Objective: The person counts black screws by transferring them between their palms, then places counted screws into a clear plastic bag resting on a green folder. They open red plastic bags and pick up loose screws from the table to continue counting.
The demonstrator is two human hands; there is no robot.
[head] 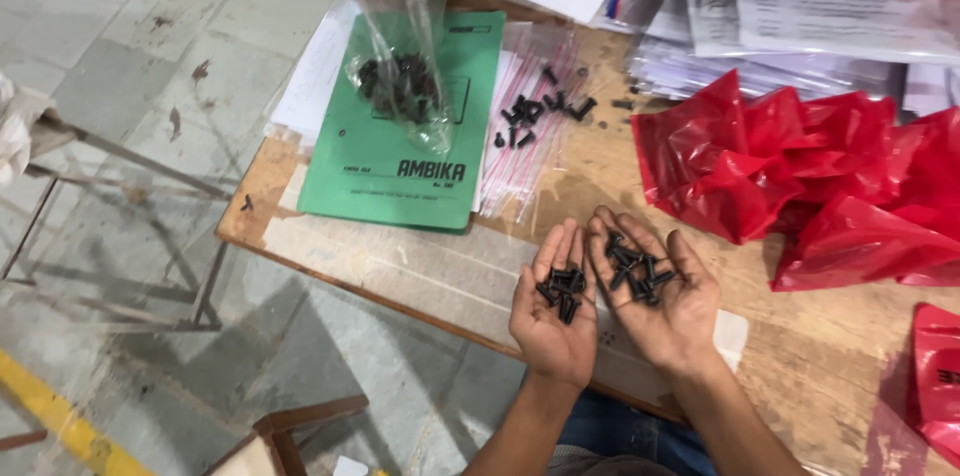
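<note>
My left hand [553, 304] and my right hand [655, 291] lie palm up, side by side, over the front edge of a wooden table [810, 356]. Each cupped palm carries a small heap of short black screws [562, 288], with the bigger heap of screws [632, 270] in the right palm. More black screws [540, 111] lie loose on a stack of small clear zip bags [530, 146] farther back. A clear plastic bag [405, 86] with many black screws inside rests on a green notebook [410, 136].
Crumpled red plastic bags [810, 176] cover the table's right side, another red bag [938, 381] sits at the right edge. Stacks of paper sheets in sleeves [800, 16] lie at the back. A metal frame [120, 226] and wooden furniture [300, 431] stand on the tiled floor at left.
</note>
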